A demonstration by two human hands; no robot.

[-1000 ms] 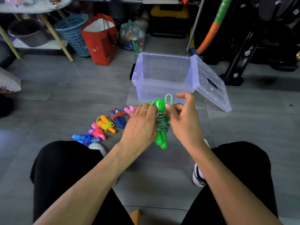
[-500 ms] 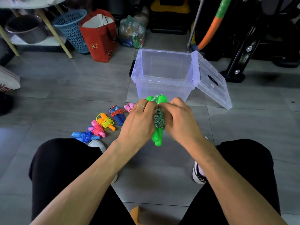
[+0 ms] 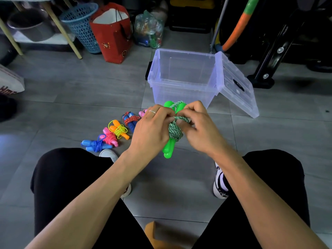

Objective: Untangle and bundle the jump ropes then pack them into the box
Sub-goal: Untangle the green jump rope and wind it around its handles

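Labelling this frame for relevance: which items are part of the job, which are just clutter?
Part of the job:
- green jump rope, held by left hand and right hand
- bundled ropes on floor
- clear box, open
- lid

Just lying about:
- red bag
- blue basket
- plastic bag

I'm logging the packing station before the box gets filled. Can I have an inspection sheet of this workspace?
Surface: grey tiled floor.
Job's things: green-handled jump rope with green-white cord held in both hands; four bundled ropes on the floor, blue, pink, orange-yellow, blue-red; clear plastic box open, nothing seen inside; lid leaning on its right side.
Clutter: red paper bag, blue mesh basket.
Grippers: left hand and right hand pinch the cord.
Cables: nothing seen.
Surroundings: black equipment frame.
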